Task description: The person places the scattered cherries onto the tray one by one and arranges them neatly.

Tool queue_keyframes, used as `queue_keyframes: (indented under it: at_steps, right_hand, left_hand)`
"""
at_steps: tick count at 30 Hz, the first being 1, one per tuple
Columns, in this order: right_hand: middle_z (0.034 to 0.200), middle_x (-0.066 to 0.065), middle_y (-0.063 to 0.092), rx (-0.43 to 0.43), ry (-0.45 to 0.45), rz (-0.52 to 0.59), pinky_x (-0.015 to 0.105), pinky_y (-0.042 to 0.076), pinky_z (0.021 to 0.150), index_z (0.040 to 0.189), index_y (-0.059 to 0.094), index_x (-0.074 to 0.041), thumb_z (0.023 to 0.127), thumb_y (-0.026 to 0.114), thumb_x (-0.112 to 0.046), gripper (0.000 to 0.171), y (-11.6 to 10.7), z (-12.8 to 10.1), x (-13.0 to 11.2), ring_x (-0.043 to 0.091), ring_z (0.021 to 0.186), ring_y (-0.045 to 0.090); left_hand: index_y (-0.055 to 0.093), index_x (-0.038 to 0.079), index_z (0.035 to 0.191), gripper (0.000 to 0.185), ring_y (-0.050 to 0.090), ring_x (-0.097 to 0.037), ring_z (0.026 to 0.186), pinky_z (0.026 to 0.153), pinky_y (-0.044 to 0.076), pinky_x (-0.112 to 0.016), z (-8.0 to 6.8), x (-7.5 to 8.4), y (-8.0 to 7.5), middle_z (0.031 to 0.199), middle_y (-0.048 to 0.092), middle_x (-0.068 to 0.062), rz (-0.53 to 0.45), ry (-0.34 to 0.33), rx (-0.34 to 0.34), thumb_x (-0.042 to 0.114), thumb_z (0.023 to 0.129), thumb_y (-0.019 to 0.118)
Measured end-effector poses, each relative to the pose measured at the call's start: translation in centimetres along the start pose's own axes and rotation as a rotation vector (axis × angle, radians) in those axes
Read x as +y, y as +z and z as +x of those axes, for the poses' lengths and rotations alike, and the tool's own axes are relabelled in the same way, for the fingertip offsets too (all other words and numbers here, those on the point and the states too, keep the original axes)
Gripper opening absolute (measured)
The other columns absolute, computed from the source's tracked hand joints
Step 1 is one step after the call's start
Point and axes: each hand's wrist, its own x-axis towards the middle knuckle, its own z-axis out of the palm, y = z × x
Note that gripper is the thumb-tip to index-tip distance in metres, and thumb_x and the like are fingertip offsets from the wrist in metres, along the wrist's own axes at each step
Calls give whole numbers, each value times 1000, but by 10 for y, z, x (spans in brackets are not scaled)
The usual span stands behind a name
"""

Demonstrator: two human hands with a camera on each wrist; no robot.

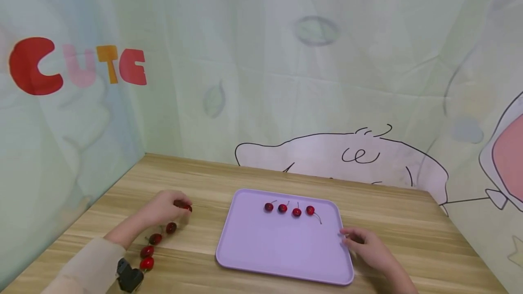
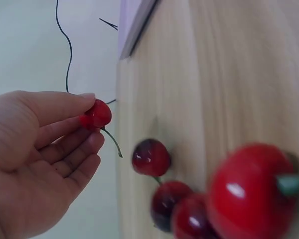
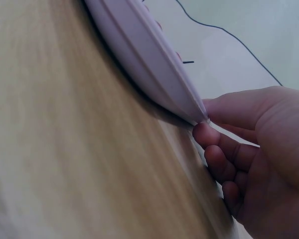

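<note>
My left hand (image 1: 165, 208) pinches a dark red cherry (image 2: 100, 114) between thumb and fingers, its green stem hanging free in the left wrist view. Seen from the head, fingers hide most of that cherry. Below this hand, several more cherries with stems lie in a slanting row on the table, the nearest one (image 1: 171, 227) close under the fingers. At the right side of a light purple tray (image 1: 282, 253), my right hand (image 1: 369, 246) holds the rim between thumb and fingertips. Several cherries stand in a row near the tray's far edge, the rightmost one (image 1: 310, 210) with its stem pointing toward me.
The wooden table (image 1: 196, 248) carries the tray right of centre, with bare wood between it and the left row of cherries. A printed curtain (image 1: 261, 80) closes off the back and sides. A black device (image 1: 129, 276) sits at the left sleeve.
</note>
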Motion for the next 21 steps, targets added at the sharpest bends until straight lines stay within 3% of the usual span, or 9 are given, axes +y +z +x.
queue_keyframes:
  at_steps: [15, 21]
  right_hand:
    - [92, 3, 65, 1, 10, -9, 22, 44, 69, 115, 66, 0, 89, 67, -19, 32, 0, 1, 0, 8, 79, 52]
    - [92, 3, 66, 10, 13, -4, 22, 45, 70, 115, 66, 0, 89, 68, -18, 31, 1, 1, 0, 8, 80, 53]
  left_hand:
    - [70, 0, 100, 19, 61, -20, 86, 78, 52, -40, 30, 38, 9, 93, 68, -7, 27, 139, -46, 8, 82, 72]
    - [70, 3, 100, 16, 59, -17, 85, 76, 52, -35, 45, 53, 19, 91, 67, -3, 8, 148, -61, 8, 84, 71]
